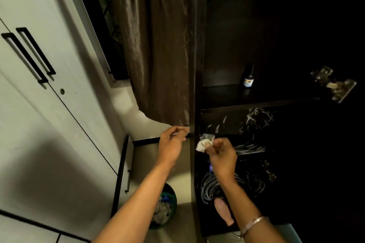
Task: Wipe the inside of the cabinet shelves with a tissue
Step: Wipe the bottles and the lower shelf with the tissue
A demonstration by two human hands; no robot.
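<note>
A dark wooden cabinet (197,65) stands open on the right, its shelves deep in shadow. My right hand (222,151) pinches a crumpled white tissue (204,142) at the left front of a lower shelf (256,104). My left hand (171,142) hangs just left of the cabinet's side panel, fingers curled; a small pale bit shows at its fingertips, and I cannot tell what it is. On the shelf above stands a small dark bottle (248,76) with a pale label.
Coiled cables (209,189) and a pink object (224,211) lie low in the cabinet. A metal hinge (333,85) sticks out on the right. A brown curtain (158,45) hangs beside the cabinet. A bin (165,209) of rubbish sits on the floor. White wardrobe doors (39,104) fill the left.
</note>
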